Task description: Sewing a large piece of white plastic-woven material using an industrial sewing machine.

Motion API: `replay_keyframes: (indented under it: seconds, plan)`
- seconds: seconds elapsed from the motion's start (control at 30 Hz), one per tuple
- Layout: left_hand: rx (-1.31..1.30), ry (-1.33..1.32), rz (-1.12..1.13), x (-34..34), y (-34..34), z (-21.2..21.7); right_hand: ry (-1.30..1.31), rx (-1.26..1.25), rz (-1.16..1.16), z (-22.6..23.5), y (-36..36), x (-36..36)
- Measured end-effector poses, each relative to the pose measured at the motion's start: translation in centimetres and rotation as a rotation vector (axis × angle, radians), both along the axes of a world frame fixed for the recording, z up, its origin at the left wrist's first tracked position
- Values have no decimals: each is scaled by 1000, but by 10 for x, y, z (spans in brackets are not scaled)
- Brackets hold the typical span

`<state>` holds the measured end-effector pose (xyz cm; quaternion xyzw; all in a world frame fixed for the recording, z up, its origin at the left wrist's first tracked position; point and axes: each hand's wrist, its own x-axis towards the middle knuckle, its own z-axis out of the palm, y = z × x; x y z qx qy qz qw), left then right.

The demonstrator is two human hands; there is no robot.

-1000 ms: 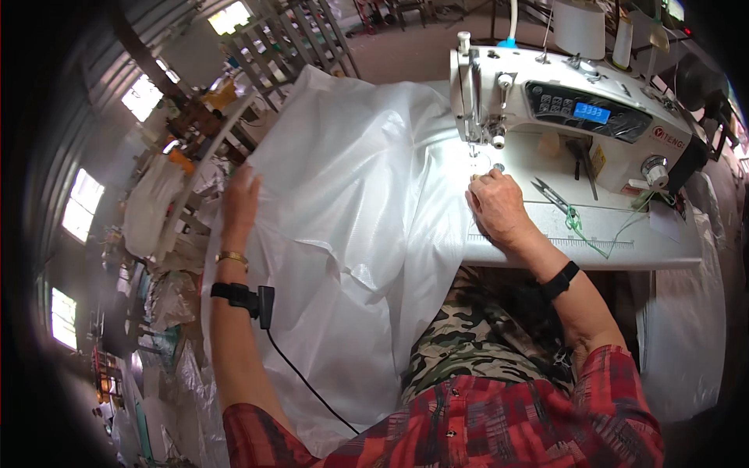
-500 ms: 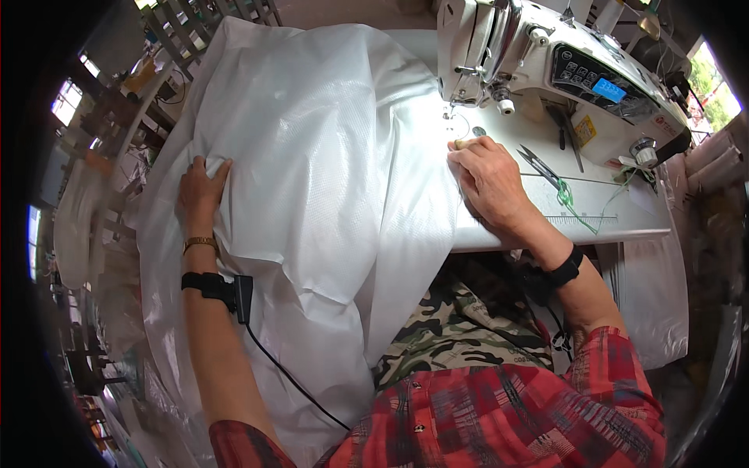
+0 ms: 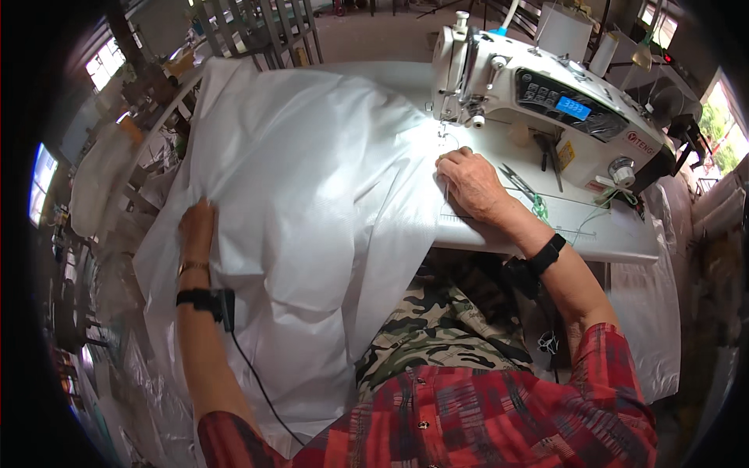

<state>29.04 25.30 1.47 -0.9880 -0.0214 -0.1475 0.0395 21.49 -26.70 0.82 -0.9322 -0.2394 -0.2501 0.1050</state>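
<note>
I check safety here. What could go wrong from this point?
The right hand is close to the lit needle area of the sewing machine; a slip could cause injury. The white sheet lies in loose folds, which might feed unevenly. The black cable from the left forearm band runs over the sheet and could snag.

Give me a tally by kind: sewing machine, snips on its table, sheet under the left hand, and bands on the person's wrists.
White sewing machine: 1
Metal snips with green cord: 1
Shiny white sheet: 1
Black wrist straps: 2
Gold-coloured wristband: 1
Total: 6
</note>
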Motion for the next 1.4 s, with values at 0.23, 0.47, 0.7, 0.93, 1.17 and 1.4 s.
replay_keyframes:
  seconds: [0.23,0.47,0.7,0.93,1.17,1.4]
  plan:
    - [-63,253,128,-145,137,-43,23,122,146,1,-47,-24]
    - [5,-291,-12,-157,87,26,550,529,194,-17,26,-142]
    - [-618,293,-850,-261,-175,89,1190,1139,445,-135,95,-116]
    - [-692,645,-942,-297,-207,-38,1229,1289,337,-49,194,-117]
    - [-902,302,-464,-336,-116,-225,1156,1932,368,41,250,-105]
    - [-703,-366,319,-388,-49,-215,1126,952,857,-42,193,-81]
